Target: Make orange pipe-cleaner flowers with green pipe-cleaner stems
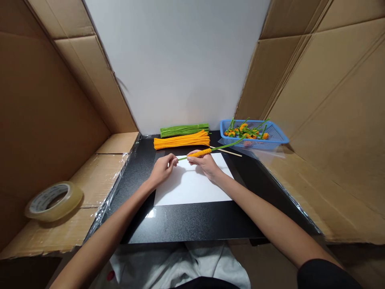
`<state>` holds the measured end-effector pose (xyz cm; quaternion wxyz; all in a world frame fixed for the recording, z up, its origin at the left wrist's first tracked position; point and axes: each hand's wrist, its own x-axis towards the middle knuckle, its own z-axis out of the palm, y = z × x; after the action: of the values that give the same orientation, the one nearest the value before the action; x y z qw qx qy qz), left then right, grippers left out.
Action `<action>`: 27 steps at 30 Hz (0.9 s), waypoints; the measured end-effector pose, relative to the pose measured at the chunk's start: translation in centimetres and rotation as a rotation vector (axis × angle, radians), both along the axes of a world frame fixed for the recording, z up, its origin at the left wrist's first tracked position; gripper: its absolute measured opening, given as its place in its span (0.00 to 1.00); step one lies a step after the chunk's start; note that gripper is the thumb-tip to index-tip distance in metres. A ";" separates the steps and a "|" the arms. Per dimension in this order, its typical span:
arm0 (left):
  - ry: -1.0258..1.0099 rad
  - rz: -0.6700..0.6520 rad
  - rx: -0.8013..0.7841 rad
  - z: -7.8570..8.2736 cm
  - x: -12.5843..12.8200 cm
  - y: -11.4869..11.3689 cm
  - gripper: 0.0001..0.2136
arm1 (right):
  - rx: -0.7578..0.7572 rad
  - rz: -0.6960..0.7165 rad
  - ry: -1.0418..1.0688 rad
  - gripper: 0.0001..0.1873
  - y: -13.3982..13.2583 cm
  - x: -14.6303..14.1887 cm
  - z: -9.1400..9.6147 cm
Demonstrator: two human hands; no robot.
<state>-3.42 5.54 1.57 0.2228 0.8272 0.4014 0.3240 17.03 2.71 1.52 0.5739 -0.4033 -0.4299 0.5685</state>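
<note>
Above the white sheet of paper, my two hands hold a green pipe cleaner that slants up to the right. An orange pipe cleaner coil is wound around its middle. My right hand is closed on the coil, thumb and fingers pinching its left part. The short green end left of the coil reaches my left hand, whose fingertips pinch it. Just beyond the hands lie a bundle of orange pipe cleaners and, behind it, a bundle of green pipe cleaners.
A blue plastic basket at the back right holds several orange and green pipe cleaner pieces. A thin wooden stick lies before it. On the cardboard at left rests a roll of clear tape. Cardboard walls flank the black tabletop.
</note>
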 end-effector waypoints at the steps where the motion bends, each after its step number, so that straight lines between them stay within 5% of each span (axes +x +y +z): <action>1: -0.034 -0.003 -0.024 0.0 0.0 0.1 0.15 | -0.004 0.001 0.002 0.18 0.0 0.1 0.0; 7: -0.484 -0.073 -0.396 -1.2 1.3 -0.4 0.19 | -0.014 0.038 0.050 0.19 -0.3 -0.2 -0.2; 12: -0.791 0.035 -0.512 -1.5 2.3 -0.6 0.17 | -0.025 0.083 0.043 0.24 -0.6 -0.9 -0.1; 20: -1.175 0.277 -0.562 -0.9 -0.5 2.0 0.22 | -0.001 -0.265 0.233 0.22 1.3 2.0 -0.3; 27: -1.251 0.317 -0.641 -1.6 1.6 0.6 0.17 | 0.031 -0.335 0.123 0.20 1.3 0.8 -2.3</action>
<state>-1.85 6.13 -0.03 0.5932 0.3122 0.3892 0.6318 17.80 4.05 -0.80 0.6920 -0.4248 -0.3296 0.4818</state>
